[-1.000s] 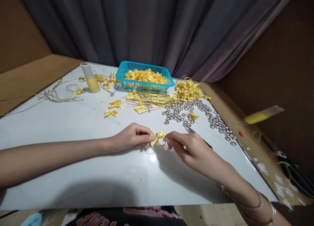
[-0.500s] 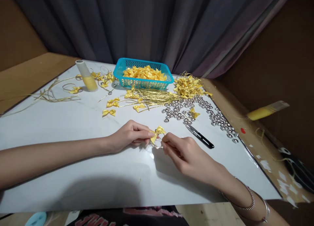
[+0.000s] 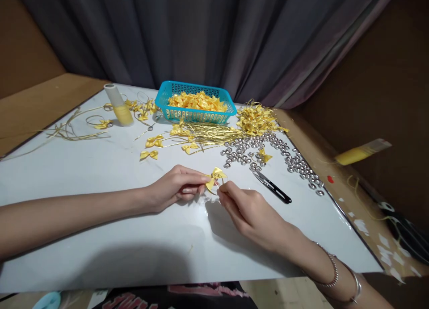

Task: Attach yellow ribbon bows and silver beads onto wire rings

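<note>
Between thumb and fingers, my left hand [image 3: 182, 184] pinches a yellow ribbon bow [image 3: 216, 178] a little above the white table. From the bow curves a loop of gold cord [image 3: 213, 193], and my right hand [image 3: 246, 210] grips that cord at the loop's right side with its fingertips. A small shiny piece seems to sit at the bow's middle, mostly hidden. Right of the hands lies a pair of black thread snips [image 3: 273, 188], its blades pointing toward a spread of silver rings or beads [image 3: 237, 150].
A blue basket [image 3: 196, 114] of yellow bows stands at the back. Gold cords [image 3: 214, 132] lie before it, with a heap of corded bows [image 3: 256, 118] to the right. Yellow thread spools [image 3: 122, 112] and scissors [image 3: 407, 231] sit toward the sides.
The bow has turned slightly and shows more of its face. My right hand has shifted a little left, holding the cord, and the loop looks smaller.
</note>
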`<action>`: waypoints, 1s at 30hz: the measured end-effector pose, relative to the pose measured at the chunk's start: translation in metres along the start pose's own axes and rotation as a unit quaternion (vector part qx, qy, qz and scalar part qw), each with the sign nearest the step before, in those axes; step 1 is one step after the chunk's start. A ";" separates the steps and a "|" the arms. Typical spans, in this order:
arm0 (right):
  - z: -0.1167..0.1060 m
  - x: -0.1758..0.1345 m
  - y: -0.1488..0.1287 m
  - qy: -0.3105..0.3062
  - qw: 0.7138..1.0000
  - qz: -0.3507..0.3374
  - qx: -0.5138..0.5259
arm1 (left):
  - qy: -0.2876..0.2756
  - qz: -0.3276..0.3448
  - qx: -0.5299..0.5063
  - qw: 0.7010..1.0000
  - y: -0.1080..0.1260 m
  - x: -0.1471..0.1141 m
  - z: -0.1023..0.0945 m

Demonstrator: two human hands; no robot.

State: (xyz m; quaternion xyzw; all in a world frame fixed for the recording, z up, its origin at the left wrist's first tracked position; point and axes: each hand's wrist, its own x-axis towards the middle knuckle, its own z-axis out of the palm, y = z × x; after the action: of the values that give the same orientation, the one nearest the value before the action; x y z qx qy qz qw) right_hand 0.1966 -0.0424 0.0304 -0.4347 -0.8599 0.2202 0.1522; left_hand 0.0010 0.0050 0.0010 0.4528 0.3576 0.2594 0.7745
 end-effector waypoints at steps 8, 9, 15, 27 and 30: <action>0.010 0.000 0.008 0.036 0.992 -0.064 -0.100 | 0.007 0.026 0.002 1.000 0.001 -0.002 0.001; 0.011 0.000 0.009 0.039 0.991 -0.068 -0.107 | 0.009 0.028 0.005 1.000 0.001 -0.002 0.002; 0.014 0.002 0.011 0.061 0.984 -0.095 -0.137 | 0.002 0.061 0.034 0.998 0.004 -0.005 0.002; 0.018 0.001 0.008 0.092 0.976 -0.121 -0.159 | 0.003 0.093 0.112 0.989 0.010 -0.007 0.001; 0.018 0.001 0.008 0.100 0.970 -0.129 -0.180 | 0.005 0.119 0.196 0.973 0.017 -0.007 0.001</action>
State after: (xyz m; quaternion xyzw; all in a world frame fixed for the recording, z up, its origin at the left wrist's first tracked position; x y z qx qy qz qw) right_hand 0.1932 -0.0420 0.0113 -0.3604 -0.9146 -0.0046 0.1834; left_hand -0.0043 0.0069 0.0185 0.6337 0.3487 0.2769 0.6326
